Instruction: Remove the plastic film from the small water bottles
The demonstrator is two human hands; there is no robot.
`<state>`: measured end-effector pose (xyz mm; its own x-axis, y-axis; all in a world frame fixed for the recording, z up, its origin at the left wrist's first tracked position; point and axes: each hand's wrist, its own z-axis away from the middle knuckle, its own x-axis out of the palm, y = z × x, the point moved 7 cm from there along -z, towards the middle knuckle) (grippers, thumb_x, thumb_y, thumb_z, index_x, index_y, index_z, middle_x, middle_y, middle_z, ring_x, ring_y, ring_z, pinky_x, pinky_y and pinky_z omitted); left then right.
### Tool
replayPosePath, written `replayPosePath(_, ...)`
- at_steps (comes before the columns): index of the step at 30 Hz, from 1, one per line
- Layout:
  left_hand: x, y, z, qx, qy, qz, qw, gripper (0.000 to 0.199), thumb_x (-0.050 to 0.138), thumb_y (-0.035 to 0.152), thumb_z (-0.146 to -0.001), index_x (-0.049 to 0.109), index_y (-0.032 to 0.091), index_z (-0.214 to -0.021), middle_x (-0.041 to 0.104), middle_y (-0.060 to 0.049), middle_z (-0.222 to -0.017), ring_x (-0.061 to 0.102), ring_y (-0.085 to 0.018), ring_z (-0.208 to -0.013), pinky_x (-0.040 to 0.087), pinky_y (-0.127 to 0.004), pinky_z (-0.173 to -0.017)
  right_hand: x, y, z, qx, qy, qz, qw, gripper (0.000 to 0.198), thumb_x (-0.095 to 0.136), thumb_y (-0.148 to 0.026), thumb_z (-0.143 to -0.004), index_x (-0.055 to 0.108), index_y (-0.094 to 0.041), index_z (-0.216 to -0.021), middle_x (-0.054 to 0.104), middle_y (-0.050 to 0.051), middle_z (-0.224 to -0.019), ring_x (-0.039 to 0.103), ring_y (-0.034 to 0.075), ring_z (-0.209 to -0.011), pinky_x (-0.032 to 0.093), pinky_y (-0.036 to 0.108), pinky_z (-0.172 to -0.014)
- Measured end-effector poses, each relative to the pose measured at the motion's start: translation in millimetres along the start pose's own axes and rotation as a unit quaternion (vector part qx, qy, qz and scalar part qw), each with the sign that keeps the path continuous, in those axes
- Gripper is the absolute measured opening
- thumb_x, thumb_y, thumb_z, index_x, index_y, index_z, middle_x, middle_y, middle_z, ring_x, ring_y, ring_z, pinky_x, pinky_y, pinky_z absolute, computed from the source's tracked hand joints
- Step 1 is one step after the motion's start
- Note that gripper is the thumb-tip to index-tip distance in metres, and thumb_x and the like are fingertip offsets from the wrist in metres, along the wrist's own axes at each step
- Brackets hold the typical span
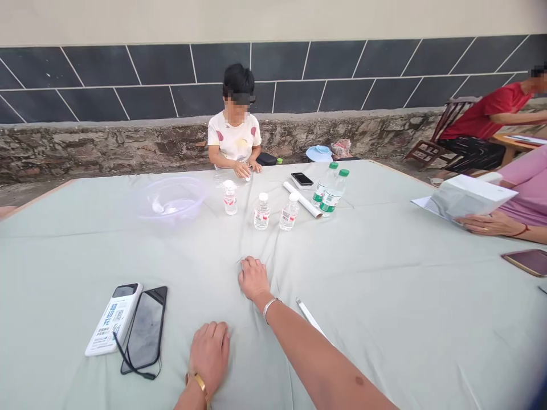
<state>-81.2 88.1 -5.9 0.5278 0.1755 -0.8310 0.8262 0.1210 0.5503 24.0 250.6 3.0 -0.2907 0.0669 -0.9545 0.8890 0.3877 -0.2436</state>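
My right hand [254, 279], with a silver bracelet, reaches over the grey-green tablecloth [384, 319]. Its fingers are curled down onto the cloth beside a small crease; what they hold, if anything, is hidden. Nearer to me, my left hand [209, 354], with a gold bracelet, rests closed on the cloth, fingers bent under and nothing visible in them. Beyond my right hand stand three small clear water bottles with white caps: one on the left [230, 199], a middle one [261, 213] and a right one [289, 213]. A slim white stick [311, 318] lies partly behind my right forearm.
To the left lie a white power bank [114, 320] and a black phone [147, 327] with a strap. Farther back are a translucent purple basin [188, 209], a white roll [302, 199] and green-capped bottles [331, 199]. A person [234, 139] sits opposite; another holds a white booklet [474, 196].
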Motion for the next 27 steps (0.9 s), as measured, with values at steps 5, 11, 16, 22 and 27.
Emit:
replayPosePath(5, 1.2, 15.1, 4.4, 0.015, -0.037, -0.149, 0.988, 0.023, 0.036, 0.019, -0.085, 0.059, 0.019, -0.081, 0.062, -0.005, -0.080, 0.056, -0.020, -0.079, 0.036, -0.033, -0.073, -3.8, -1.1, -1.5, 0.008, -0.007, 0.006, 1.000, 0.023, 0.044, -0.021, -0.083, 0.058, -0.020, -0.101, 0.055, 0.009, -0.107, 0.045, 0.023, -0.097, 0.033, 0.035, -0.080)
replayPosePath(11, 0.8, 16.9, -0.5, 0.007, -0.043, -0.178, 0.983, 0.022, 0.037, 0.019, -0.085, 0.059, 0.019, -0.083, 0.062, -0.007, -0.083, 0.055, -0.021, -0.082, 0.034, -0.033, -0.074, -3.8, -1.1, 1.3, 0.004, -0.013, -0.001, 1.000, 0.023, 0.044, -0.020, -0.083, 0.058, -0.019, -0.101, 0.055, 0.010, -0.106, 0.046, 0.023, -0.098, 0.034, 0.035, -0.081)
replayPosePath(16, 2.7, 18.7, 2.6, 0.007, -0.062, -0.194, 0.979, 0.025, 0.034, 0.019, -0.086, 0.059, 0.018, -0.083, 0.061, -0.006, -0.082, 0.055, -0.020, -0.081, 0.033, -0.032, -0.073, -1.7, 1.1, -3.8, 0.018, -0.003, -0.056, 0.998, 0.024, 0.045, -0.017, -0.081, 0.060, -0.020, -0.099, 0.058, 0.008, -0.104, 0.048, 0.023, -0.100, 0.036, 0.035, -0.083)
replayPosePath(22, 13.8, 14.6, 7.2, 0.024, -0.041, -0.188, 0.981, 0.028, 0.032, 0.016, -0.085, 0.059, 0.020, -0.077, 0.059, -0.005, -0.076, 0.052, -0.020, -0.073, 0.032, -0.034, -0.069, 3.0, 9.6, -103.0, 0.143, 0.061, -0.271, 0.950, 0.046, 0.046, -0.020, -0.080, 0.046, -0.014, -0.125, 0.051, 0.012, -0.122, 0.052, 0.019, -0.106, 0.039, 0.030, -0.090)
replayPosePath(27, 43.6, -4.6, 17.0, 0.036, -0.003, -0.192, 0.981, 0.024, 0.039, 0.018, -0.080, 0.059, 0.023, -0.067, 0.057, -0.007, -0.066, 0.050, -0.022, -0.063, 0.030, -0.036, -0.061, 13.3, 18.9, -218.7, 0.204, 0.136, -0.371, 0.896, 0.086, 0.065, -0.032, -0.067, 0.023, -0.011, -0.139, 0.033, 0.017, -0.139, 0.041, 0.024, -0.121, 0.036, 0.033, -0.097)
